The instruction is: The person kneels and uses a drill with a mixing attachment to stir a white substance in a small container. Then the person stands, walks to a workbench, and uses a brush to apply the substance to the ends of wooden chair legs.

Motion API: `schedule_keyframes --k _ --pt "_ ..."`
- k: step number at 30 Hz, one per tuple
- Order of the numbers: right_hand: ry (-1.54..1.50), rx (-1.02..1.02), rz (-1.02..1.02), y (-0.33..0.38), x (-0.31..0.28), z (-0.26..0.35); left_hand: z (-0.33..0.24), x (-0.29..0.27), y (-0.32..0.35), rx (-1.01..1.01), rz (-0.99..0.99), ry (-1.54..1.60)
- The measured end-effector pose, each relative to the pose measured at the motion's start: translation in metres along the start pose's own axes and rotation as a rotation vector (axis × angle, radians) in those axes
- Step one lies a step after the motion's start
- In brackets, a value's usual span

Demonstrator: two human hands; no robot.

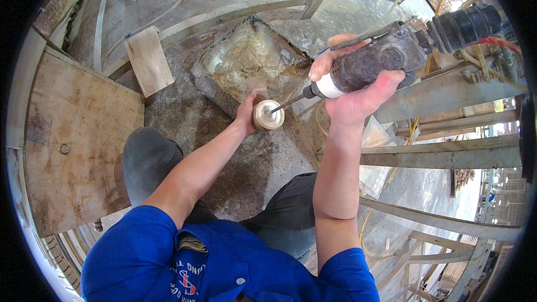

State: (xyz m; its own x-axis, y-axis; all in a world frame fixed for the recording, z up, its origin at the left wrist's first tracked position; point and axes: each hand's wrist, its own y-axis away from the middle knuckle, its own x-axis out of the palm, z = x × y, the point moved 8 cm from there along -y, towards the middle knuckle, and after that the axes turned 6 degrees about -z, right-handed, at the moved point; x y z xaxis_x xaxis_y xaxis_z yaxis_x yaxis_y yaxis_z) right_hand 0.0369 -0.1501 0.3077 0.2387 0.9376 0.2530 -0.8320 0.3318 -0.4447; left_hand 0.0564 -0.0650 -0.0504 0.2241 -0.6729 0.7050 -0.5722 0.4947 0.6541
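right of the wooden panel (78,151), a pale round piece (265,119) is gripped by the curled left hand (245,113), while farther right a power tool (363,68) is clasped by the right hand (355,99), its shaft (288,102) seemingly meeting the piece; work seems underway, its remainder unclear.

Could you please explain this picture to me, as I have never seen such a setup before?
There is no robot here, only a person working bare-handed. The single picture comes from a wide camera on their head, looking down, so straight edges bend. The left hand holds a pale round piece. The right hand grips a dark power tool, its thin shaft pointing to the middle of the piece's round end. On the floor ahead lies a rough, glossy mound I cannot identify, with a small wooden board to its left.
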Motion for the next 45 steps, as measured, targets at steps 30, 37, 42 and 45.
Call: schedule_keyframes --k 30,37,42,45 --pt "-0.118 -0.065 0.007 0.0 -0.001 0.006 -0.003 -0.004 -0.002 0.027 -0.008 0.018" --pt "0.065 -0.132 0.019 -0.004 0.002 0.017 -0.012 -0.013 -0.005 0.089 -0.013 0.039" --pt "0.004 -0.07 -0.022 -0.002 -0.004 0.01 -0.009 0.0 0.004 0.078 -0.011 0.015" --pt "0.011 -0.072 0.003 -0.002 -0.002 0.01 -0.012 0.002 0.009 0.104 -0.033 -0.028"
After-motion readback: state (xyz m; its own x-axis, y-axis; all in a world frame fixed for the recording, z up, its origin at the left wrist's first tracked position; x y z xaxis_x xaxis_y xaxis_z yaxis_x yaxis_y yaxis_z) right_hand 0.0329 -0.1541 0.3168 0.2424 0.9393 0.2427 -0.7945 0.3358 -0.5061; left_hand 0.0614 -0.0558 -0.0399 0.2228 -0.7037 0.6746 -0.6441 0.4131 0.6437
